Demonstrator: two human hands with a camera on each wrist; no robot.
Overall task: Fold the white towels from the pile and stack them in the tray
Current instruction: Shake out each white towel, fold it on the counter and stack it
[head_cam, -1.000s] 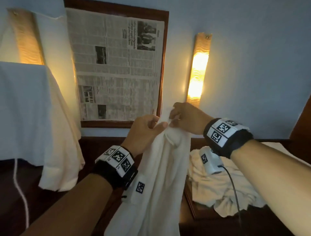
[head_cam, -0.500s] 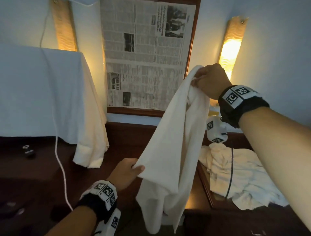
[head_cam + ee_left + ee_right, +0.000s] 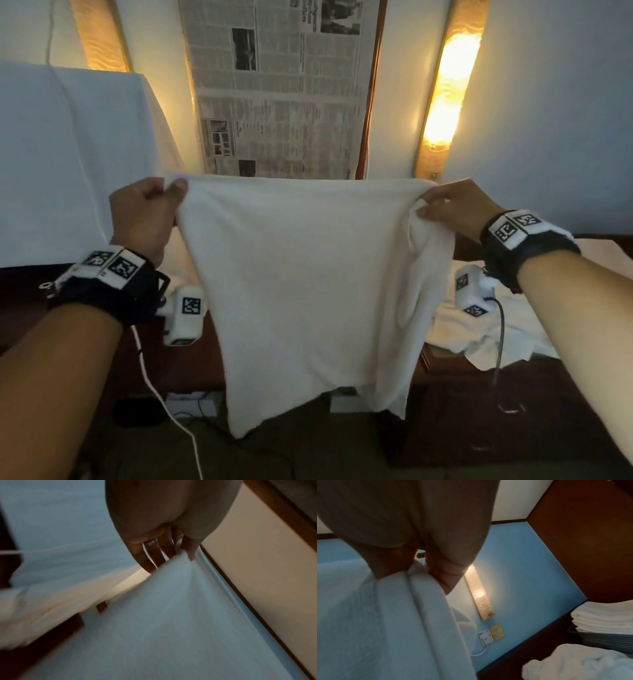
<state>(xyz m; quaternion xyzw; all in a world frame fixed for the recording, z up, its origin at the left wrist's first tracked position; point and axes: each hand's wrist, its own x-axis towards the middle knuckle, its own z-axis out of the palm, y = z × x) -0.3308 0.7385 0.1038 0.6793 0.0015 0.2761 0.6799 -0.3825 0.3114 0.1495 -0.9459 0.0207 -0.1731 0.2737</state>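
Observation:
A white towel [image 3: 301, 281] hangs spread out flat in the air in front of me, its top edge stretched level. My left hand [image 3: 171, 192] pinches its top left corner, my right hand [image 3: 423, 205] pinches the bunched top right corner. The left wrist view shows the fingers [image 3: 150, 557] meeting the towel [image 3: 171, 622] at its edge. In the right wrist view the thumb and fingers clamp gathered folds of the towel [image 3: 393, 615]. The pile of crumpled towels [image 3: 507, 329] lies low at the right. A grey tray [image 3: 607, 638] holds folded towels [image 3: 604, 618].
A white-covered surface [image 3: 68, 154] stands at the left. A newspaper-covered frame [image 3: 281, 85] and a lit wall lamp [image 3: 445, 92] are behind the towel. A white cable [image 3: 161, 397] trails from my left wrist to the floor. Dark wooden furniture [image 3: 479, 411] sits under the pile.
The left hand came up from the towel's lower edge and took its top left corner. Both hands moved apart, and the towel went from a hanging bunch to a flat spread.

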